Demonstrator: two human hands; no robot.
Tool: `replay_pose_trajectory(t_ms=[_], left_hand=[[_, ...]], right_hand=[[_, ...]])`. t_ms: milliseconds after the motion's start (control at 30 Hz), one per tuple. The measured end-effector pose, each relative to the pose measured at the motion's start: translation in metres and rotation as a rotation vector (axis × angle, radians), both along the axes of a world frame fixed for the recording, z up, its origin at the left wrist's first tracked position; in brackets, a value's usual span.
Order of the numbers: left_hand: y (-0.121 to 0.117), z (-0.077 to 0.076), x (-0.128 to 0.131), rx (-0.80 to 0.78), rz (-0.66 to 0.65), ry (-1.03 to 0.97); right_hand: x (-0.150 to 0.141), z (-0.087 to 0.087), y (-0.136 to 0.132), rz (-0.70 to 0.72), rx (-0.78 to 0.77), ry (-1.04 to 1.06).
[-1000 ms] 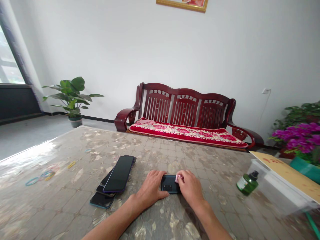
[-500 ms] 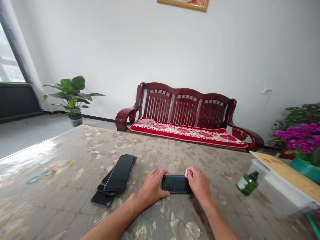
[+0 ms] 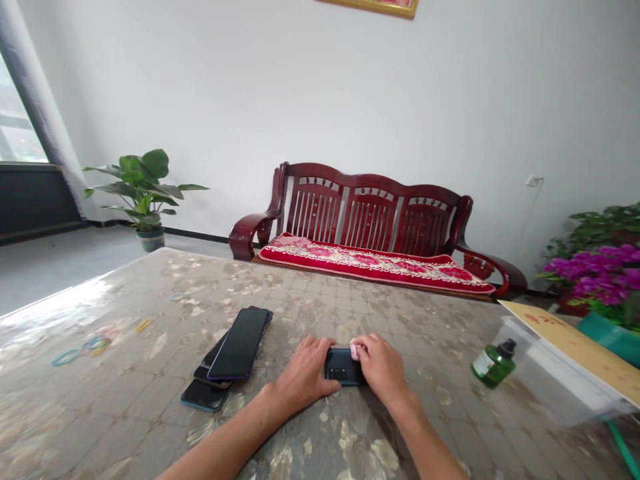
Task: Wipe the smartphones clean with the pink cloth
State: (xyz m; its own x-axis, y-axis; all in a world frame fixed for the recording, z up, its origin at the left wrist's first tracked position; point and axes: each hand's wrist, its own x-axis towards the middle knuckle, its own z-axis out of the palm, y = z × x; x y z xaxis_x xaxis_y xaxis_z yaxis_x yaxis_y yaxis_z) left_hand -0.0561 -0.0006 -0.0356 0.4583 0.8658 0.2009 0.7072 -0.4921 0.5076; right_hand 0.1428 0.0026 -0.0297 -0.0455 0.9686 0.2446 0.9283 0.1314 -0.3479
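Observation:
A dark phone (image 3: 341,367) lies back-up on the patterned table (image 3: 150,413), its camera block showing. My left hand (image 3: 304,375) rests on its left end and holds it steady, fingers curled over the edge. My right hand (image 3: 380,367) covers the phone's right part and pinches a small pink-white wad (image 3: 353,348) against it. A stack of several dark phones (image 3: 227,357) lies just left of my left hand.
A green bottle (image 3: 493,365) lies on its side at the right, next to a clear plastic box (image 3: 555,380) with a cardboard sheet (image 3: 575,350) on it. Coloured rubber bands (image 3: 83,348) lie at the left. Behind the table are a red wooden bench (image 3: 370,233) and potted plants (image 3: 143,193).
My right hand with the wad has slid left along the phone, back over its middle, after reaching the right end half a second ago. My left hand has stayed put.

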Motion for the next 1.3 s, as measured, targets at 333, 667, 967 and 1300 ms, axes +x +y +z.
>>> replay_pose_trajectory(t_ms=[333,667,967,1300], left_hand=[[-0.001,0.003,0.000,-0.016,0.001,0.038],[-0.002,0.000,0.000,0.049,-0.019,0.099],[-0.002,-0.003,0.003,0.093,0.014,0.133],[0.001,-0.004,0.002,0.131,-0.005,0.173]], right_hand=[[0.043,-0.005,-0.009,-0.183,-0.018,-0.041],[0.050,0.000,-0.019,-0.136,-0.042,-0.046],[-0.010,-0.008,-0.044,0.129,0.023,0.121],[0.040,-0.005,-0.028,-0.074,0.054,-0.019]])
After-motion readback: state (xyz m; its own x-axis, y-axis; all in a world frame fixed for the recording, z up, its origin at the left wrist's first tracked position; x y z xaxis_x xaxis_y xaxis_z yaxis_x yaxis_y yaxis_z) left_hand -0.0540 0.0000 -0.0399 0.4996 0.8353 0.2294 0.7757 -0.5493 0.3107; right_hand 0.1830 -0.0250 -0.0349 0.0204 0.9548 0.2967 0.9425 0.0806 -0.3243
